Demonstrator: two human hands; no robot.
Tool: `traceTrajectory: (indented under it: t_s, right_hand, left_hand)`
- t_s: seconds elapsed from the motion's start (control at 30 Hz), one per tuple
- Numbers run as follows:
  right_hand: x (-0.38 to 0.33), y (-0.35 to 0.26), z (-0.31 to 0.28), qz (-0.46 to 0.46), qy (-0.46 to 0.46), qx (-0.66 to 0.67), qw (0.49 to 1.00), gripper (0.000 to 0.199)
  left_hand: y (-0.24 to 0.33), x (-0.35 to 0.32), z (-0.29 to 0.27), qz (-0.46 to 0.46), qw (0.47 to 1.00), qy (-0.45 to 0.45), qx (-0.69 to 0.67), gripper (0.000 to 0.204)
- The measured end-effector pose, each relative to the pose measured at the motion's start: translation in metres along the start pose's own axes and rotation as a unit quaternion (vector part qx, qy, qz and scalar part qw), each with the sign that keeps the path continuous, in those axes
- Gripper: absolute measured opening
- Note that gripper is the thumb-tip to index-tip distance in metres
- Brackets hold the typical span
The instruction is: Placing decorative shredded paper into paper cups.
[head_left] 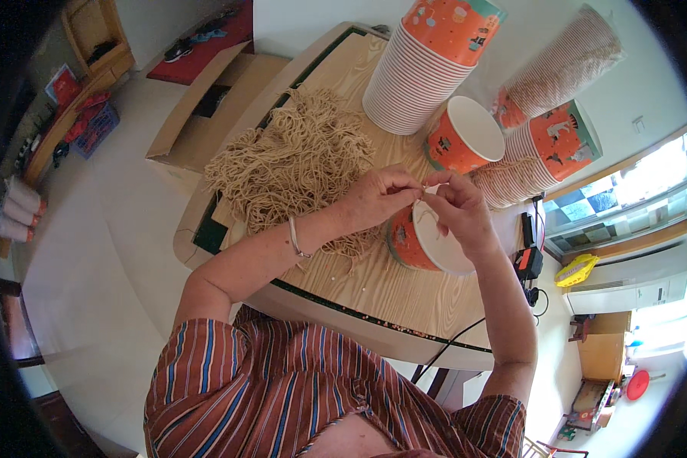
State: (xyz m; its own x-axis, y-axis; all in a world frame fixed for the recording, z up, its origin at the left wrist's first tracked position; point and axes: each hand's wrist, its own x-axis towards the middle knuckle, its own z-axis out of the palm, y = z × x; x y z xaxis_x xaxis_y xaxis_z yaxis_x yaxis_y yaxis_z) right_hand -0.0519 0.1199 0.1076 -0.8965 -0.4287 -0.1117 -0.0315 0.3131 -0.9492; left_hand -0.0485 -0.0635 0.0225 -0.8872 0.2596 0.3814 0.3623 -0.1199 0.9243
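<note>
A wood-grained table (450,309) with a dark green strip along its edge is spreading under everything here. An open cardboard box (177,130) is sitting just beyond its left side. A big loose heap of tan cord (298,153) is covering the left part of the tabletop, with stray strands trailing towards the near edge. A tall stack of white-rimmed tubs (416,84) is rising at the far side, slightly leaning in this view. Off to its right, a bagged stack of tubs (561,69) is slanting in clear plastic, and a shorter orange stack (565,145) is resting below it. A single orange tub (450,155) is standing between the stacks and the hands, its white mouth showing. A nearer orange tub (410,243) is standing just below the fingers, partly hidden by the right hand (462,210). The left hand (378,195) is reaching in across the heap's near side, and a silvery bracelet (295,237) is circling that wrist. Both hands are meeting above the nearer tub's rim, thumbs and forefingers pinching a thin tan strand (424,191) between them; the overlapping fingers are hiding most of it. Tiny pale bits (363,289) are dotting the wood near the front edge
</note>
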Motion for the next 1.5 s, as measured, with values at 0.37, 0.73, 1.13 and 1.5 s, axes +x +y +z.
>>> traceTrajectory:
  t_s: [0.37,0.73,1.13,1.5]
  right_hand:
    - [0.002,0.005,0.008,-0.143,0.095,-0.213,0.962,0.009]
    - [0.005,0.008,0.007,-0.111,0.076,-0.168,0.976,0.01]
    - [0.008,-0.001,0.008,-0.078,0.044,-0.197,0.976,0.005]
    - [0.004,-0.007,0.012,-0.078,0.037,-0.245,0.966,0.011]
  left_hand:
    - [-0.003,-0.001,-0.002,-0.003,1.0,-0.003,0.03,0.011]
    - [-0.005,-0.009,0.003,-0.067,0.991,0.024,-0.115,0.016]
    - [-0.013,-0.022,0.012,-0.023,0.995,0.093,-0.008,0.011]
    - [-0.005,-0.029,0.028,0.05,0.985,0.147,0.081,0.008]
